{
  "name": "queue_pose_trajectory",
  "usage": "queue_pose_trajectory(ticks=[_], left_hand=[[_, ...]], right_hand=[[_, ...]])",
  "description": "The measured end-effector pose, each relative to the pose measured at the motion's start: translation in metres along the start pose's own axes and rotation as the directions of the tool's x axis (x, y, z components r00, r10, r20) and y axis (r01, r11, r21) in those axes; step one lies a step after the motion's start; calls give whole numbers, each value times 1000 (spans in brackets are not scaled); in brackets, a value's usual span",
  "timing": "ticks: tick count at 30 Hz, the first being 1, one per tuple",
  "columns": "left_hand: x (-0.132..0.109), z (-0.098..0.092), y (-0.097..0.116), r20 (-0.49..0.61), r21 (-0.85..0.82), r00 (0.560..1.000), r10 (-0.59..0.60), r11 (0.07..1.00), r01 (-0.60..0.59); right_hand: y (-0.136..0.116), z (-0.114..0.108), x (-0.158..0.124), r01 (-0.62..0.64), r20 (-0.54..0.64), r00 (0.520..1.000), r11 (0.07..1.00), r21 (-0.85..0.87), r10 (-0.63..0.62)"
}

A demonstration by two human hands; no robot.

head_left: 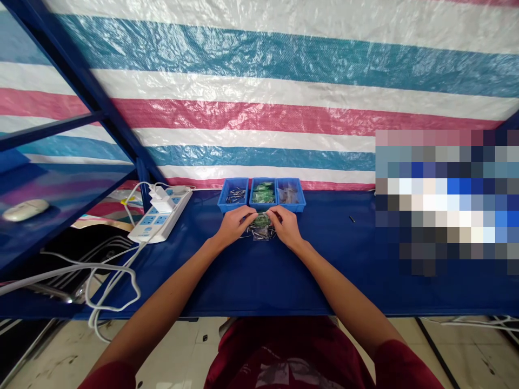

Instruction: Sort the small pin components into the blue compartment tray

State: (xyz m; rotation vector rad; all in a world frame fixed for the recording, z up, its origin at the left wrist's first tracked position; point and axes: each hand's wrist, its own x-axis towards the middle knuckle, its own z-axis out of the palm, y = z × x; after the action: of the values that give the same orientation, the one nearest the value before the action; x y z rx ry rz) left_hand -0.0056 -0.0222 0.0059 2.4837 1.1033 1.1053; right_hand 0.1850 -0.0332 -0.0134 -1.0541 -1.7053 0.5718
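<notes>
Both hands meet over the blue table, just in front of three blue bins. My left hand [236, 226] has its thumb and fingers pinched at the left end of a small, thin light item between the hands. On the other side my right hand [287, 225] pinches near its right end; the item is too small to name. Beneath the fingers lie a small clear bag [261, 235] and a pile of thin metal pieces, with something green near the bag's top. The left bin [233, 207] contains thin metal pieces, the middle bin [263, 207] green packets, the right bin [292, 207] clear bags.
A white power strip [156, 219] with a plug and loose white cables [117, 269] sits at the left. One small dark piece [352, 219] lies right of the bins. A blue frame post stands left; the far right is pixelated.
</notes>
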Motion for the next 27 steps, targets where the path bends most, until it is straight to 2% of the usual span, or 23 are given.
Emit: queue_pose_trajectory(ticks=[4,8,16,22,27], left_hand=[[0,-1,0,6,6,1000,9,1000,-9],[1,-1,0,22,-2,1000,14,1000,-14],[1,-1,-1,9,-24,1000,-3,1000,3],[0,2,-4,-52,-23,998,-32,999,31],[-1,1,-2,-50,-17,999,19,1000,-20]], right_hand=[[-1,1,-1,23,-20,1000,999,49,-23],[-3,1,-1,70,-23,997,997,32,-70],[-4,2,0,80,-10,997,996,26,-79],[-5,1,0,82,-5,997,997,10,-82],[-4,1,-2,94,10,996,995,-23,-94]])
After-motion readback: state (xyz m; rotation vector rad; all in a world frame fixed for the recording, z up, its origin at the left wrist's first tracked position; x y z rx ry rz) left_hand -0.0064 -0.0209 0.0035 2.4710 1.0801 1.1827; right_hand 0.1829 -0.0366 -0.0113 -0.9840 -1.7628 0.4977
